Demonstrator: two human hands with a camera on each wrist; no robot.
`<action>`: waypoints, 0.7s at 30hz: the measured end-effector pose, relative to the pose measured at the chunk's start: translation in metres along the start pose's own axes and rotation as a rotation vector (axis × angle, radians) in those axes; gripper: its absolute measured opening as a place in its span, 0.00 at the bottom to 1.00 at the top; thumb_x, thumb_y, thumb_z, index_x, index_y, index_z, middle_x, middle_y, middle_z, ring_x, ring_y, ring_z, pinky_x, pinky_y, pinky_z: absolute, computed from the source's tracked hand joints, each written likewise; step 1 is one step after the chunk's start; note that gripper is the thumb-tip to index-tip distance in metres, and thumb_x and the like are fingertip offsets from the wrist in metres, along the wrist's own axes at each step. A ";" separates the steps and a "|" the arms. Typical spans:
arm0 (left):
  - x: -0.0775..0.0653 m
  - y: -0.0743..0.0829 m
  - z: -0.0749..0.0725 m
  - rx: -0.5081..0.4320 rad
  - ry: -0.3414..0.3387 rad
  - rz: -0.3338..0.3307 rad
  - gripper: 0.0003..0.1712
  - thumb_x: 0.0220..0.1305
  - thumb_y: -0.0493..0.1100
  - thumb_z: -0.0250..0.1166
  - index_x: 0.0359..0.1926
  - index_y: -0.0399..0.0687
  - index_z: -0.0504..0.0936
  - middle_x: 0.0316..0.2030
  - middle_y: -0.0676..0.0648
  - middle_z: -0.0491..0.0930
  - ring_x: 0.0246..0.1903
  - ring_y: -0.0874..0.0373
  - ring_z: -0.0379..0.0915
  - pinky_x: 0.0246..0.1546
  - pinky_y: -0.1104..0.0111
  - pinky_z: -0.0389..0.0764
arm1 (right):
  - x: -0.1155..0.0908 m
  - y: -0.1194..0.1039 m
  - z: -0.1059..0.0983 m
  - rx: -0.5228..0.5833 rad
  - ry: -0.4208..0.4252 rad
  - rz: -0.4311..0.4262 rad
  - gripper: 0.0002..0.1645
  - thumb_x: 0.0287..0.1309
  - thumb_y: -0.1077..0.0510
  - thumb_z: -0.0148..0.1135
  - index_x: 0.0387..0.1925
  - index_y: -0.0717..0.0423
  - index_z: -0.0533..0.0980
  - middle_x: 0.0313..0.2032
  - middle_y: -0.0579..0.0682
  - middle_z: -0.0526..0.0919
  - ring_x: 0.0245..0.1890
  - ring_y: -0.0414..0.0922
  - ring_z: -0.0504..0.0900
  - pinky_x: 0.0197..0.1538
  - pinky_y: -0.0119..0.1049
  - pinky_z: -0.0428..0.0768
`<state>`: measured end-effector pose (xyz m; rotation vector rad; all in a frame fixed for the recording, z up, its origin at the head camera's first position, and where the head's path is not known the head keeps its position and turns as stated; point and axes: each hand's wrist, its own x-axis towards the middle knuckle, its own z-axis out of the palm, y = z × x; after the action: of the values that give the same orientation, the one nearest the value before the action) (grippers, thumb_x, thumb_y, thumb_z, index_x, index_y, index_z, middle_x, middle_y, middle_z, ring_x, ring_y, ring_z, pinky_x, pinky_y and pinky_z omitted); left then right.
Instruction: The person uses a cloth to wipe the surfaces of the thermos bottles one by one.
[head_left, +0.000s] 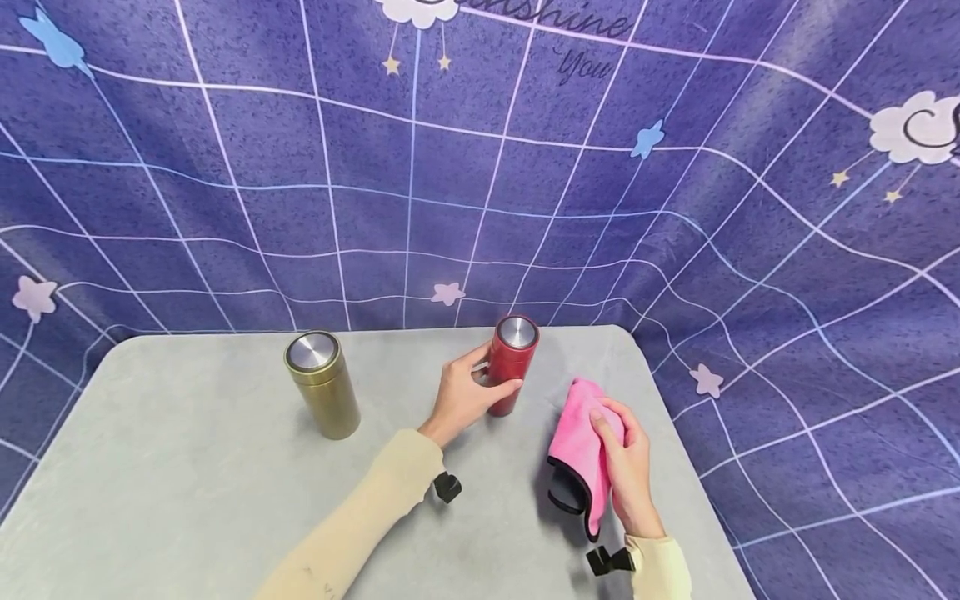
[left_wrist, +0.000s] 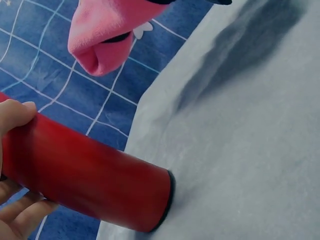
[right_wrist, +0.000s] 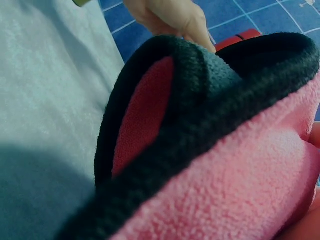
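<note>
My left hand (head_left: 462, 394) holds a red thermos bottle (head_left: 512, 364) with a silver lid, thumb on one side and fingers on the other. The bottle is upright near the table's back edge; in the left wrist view its dark base (left_wrist: 167, 202) meets or nearly meets the tabletop. To the right, my right hand (head_left: 628, 467) grips a folded pink cloth (head_left: 581, 429) with black edging, thumb on top. The cloth hangs above the table and casts a shadow. Close up in the right wrist view, the cloth (right_wrist: 235, 185) curls into loose folds and hides most of the hand.
An olive-gold thermos bottle (head_left: 330, 387) with a silver lid stands on the grey table (head_left: 187, 500), left of my left hand. Behind and right of the table hangs a blue-purple curtain (head_left: 465, 192) with grid lines, stars and clouds. Each wrist wears a small black device (head_left: 447, 487).
</note>
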<state>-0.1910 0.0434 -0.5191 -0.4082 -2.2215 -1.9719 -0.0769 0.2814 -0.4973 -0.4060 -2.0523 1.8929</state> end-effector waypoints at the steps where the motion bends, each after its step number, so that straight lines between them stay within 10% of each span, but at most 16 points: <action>1: 0.001 0.000 0.000 0.003 0.001 0.003 0.41 0.51 0.45 0.88 0.68 0.50 0.85 0.52 0.45 0.90 0.46 0.53 0.90 0.48 0.61 0.92 | 0.000 0.000 0.000 0.001 0.000 0.000 0.18 0.74 0.59 0.67 0.60 0.63 0.81 0.53 0.44 0.84 0.57 0.40 0.76 0.60 0.26 0.73; 21: 0.006 -0.004 0.004 0.119 -0.067 0.027 0.42 0.53 0.49 0.86 0.69 0.52 0.81 0.55 0.50 0.87 0.57 0.56 0.83 0.58 0.63 0.88 | -0.003 0.000 0.010 0.011 -0.027 -0.007 0.18 0.73 0.59 0.67 0.59 0.63 0.81 0.53 0.44 0.85 0.57 0.41 0.76 0.60 0.27 0.74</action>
<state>-0.1976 0.0473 -0.5215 -0.4929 -2.3462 -1.8279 -0.0784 0.2712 -0.4977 -0.3722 -2.0570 1.9155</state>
